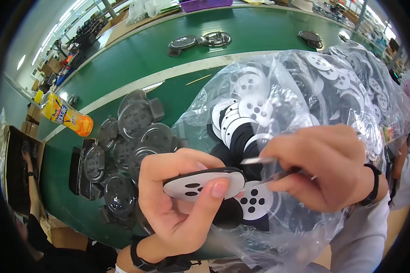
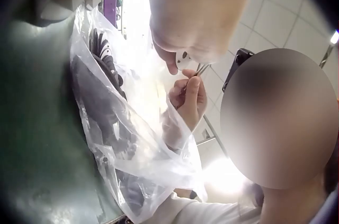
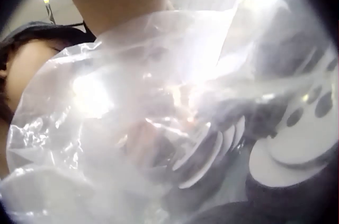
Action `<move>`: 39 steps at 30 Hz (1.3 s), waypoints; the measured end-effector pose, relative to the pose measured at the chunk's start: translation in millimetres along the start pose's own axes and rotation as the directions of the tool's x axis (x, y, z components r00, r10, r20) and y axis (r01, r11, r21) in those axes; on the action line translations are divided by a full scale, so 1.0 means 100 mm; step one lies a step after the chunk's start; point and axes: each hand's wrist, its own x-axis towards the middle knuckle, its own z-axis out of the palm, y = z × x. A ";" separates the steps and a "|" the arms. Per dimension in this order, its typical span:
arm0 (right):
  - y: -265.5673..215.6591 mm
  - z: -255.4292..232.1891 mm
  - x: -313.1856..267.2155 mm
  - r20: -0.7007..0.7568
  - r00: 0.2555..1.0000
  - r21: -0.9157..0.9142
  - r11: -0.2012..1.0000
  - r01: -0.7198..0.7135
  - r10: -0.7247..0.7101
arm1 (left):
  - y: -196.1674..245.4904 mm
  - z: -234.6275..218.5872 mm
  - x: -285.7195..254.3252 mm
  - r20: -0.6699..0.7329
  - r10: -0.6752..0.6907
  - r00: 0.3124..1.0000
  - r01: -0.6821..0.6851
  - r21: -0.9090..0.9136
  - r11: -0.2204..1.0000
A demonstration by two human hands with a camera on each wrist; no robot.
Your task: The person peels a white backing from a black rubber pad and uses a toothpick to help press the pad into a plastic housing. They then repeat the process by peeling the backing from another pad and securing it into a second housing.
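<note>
My left hand (image 1: 177,204) holds a round disc (image 1: 187,184) by its edge, thumb on the white face with dark holes; a black layer shows along its rim. Close to the right of it, my right hand (image 1: 319,166), slightly blurred, pinches metal tweezers (image 1: 258,160). In the left wrist view the tweezers (image 2: 201,69) point up at the held disc (image 2: 185,60). Below both hands lies a clear plastic bag (image 1: 300,227) with many white and black discs (image 1: 255,200). In the right wrist view the bag (image 3: 69,128) covers most of the hand's work.
Dark round plastic housings (image 1: 118,193) are heaped on the green table (image 1: 64,159) to the left. An orange drink bottle (image 1: 66,113) stands behind them. More housings (image 1: 216,39) lie on the green surface beyond, and a purple bin (image 1: 205,4) is at the far edge.
</note>
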 end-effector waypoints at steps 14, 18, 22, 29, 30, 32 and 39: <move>0.01 0.06 -0.04 0.073 0.996 -0.011 0.999 0.051 -0.050 | 0.06 0.05 -0.02 0.038 -0.095 0.995 0.094 0.023 0.995; 0.01 0.06 -0.04 0.089 0.995 -0.014 0.999 0.035 -0.033 | 0.06 0.07 -0.02 -0.004 -0.107 0.994 0.107 -0.006 0.994; 0.02 0.05 -0.05 0.100 0.994 -0.015 0.999 0.043 -0.041 | 0.09 0.10 -0.01 0.002 -0.141 0.990 0.141 -0.046 0.989; 0.00 0.00 0.00 0.091 0.991 -0.338 0.933 0.127 -0.101 | 0.08 0.12 0.02 0.089 -0.210 0.974 0.221 -0.142 0.965; 0.02 0.00 0.00 0.067 0.989 -0.394 0.907 0.150 -0.134 | 0.09 0.12 0.02 0.091 -0.209 0.974 0.221 -0.144 0.965; 0.04 0.07 -0.02 0.037 0.986 -0.411 0.897 0.162 -0.161 | 0.10 0.13 0.02 0.123 -0.289 0.949 0.313 -0.299 0.902; 0.04 0.12 -0.06 0.032 0.942 -0.566 0.771 0.293 -0.334 | 0.05 0.10 -0.05 0.117 -0.371 0.921 0.385 -0.406 0.829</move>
